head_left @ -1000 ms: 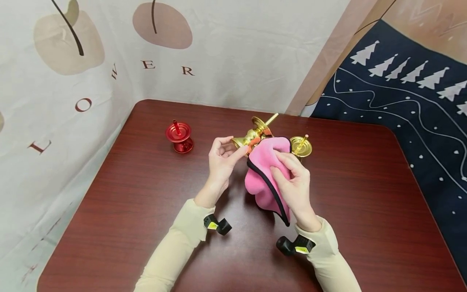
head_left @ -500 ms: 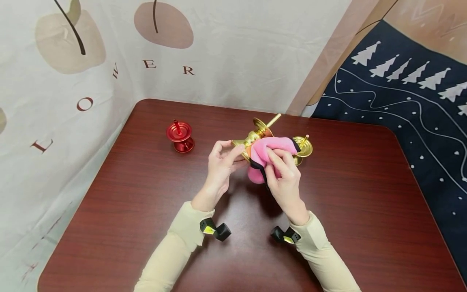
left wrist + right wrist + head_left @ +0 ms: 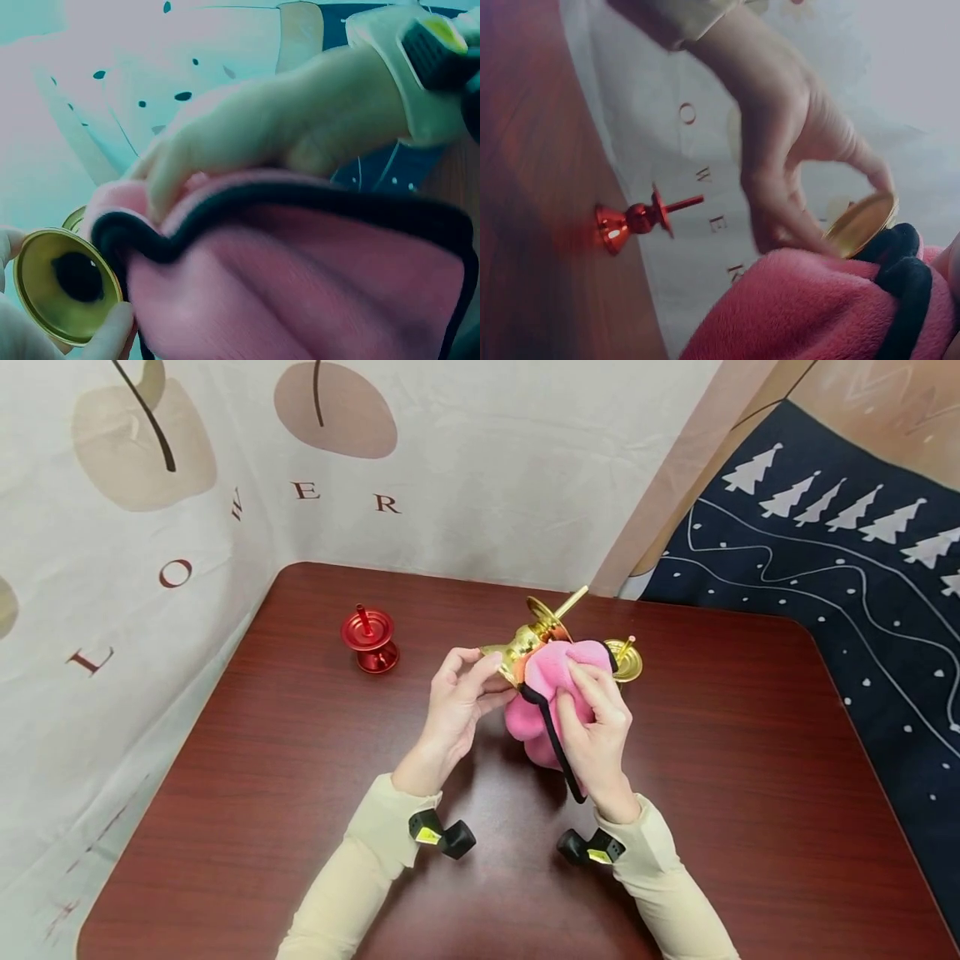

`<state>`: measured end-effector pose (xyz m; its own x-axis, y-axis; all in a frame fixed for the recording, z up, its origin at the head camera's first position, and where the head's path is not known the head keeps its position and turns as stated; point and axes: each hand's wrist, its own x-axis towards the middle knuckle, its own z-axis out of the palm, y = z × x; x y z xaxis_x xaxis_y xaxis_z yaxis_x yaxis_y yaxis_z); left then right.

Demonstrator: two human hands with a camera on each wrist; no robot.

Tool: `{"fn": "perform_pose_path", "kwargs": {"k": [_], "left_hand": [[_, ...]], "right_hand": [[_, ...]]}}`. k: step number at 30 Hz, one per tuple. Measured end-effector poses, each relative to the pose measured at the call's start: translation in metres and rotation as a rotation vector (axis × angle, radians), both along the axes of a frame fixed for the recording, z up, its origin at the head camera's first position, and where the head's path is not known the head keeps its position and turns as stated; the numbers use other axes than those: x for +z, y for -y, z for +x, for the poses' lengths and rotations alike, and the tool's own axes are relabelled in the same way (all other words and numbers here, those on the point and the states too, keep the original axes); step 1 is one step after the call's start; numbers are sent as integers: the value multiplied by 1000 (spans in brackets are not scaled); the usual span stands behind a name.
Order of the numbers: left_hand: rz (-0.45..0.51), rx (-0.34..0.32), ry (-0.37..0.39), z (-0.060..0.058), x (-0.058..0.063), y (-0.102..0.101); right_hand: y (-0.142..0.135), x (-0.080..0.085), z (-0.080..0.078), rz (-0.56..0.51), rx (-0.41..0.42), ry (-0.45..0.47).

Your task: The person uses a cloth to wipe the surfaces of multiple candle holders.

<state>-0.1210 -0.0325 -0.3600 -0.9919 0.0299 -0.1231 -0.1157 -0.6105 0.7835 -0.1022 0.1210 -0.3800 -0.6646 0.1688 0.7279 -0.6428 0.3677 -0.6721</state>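
Note:
A gold candlestick [image 3: 519,648] is tilted above the table, its spike pointing up and right. My left hand [image 3: 453,710] grips it by the flared base; the left wrist view looks into that base's hollow underside [image 3: 34,300]. A pink cloth [image 3: 551,668] with black edging lies against the candlestick's middle, and my right hand [image 3: 600,735] pinches it there. The rest of the cloth hangs below the fingers in folds, filling much of the left wrist view. Cloth covers part of the stem.
A second gold candlestick [image 3: 628,664] stands just behind the right hand, partly hidden by the cloth. On the left, a red candlestick [image 3: 371,639] stands upright on the dark wood table [image 3: 262,777]. Printed fabric [image 3: 487,485] hangs behind the table's back edge.
The right hand moves left with the cloth, bunching it, then back slightly right, and the cloth hangs lower again. The held candlestick shifts a little right; the left hand keeps its grip.

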Motion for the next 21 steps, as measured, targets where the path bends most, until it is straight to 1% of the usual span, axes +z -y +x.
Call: {"fn": "perform_pose_path", "kwargs": {"k": [2,3,5,7,9,11,12,14,16,17,19,21], "left_hand": [[22,-26,6,1,1,1],[27,-48,9,2,2,2],[25,-96,8,5,4,3],[6,-137,7,7,6,4],[-14,-167,6,8,7,4],[-31,-179,10,9,8,4],[-40,-185,14,9,8,5],[-57,-189,16,8,8,4],[-89,-171,1,6,6,4],[-107,-148,-15,5,5,3],[-169,-79,-65,2,1,2],[-249,9,-139,0,-2,2]], "right_hand": [[-1,-3,-2,10,2,25],[-2,-4,-3,4,11,53],[-3,-5,-4,-57,40,148],[-5,-4,-6,-204,114,289],[-7,-2,-8,-409,211,446],[-9,2,-9,-597,303,585],[-10,3,-9,-665,351,645],[-12,5,-8,-732,427,733],[-14,6,-7,-761,491,788],[-15,6,-6,-765,517,812],[-17,6,-5,-753,537,852],[-19,7,-3,-736,544,880]]}}
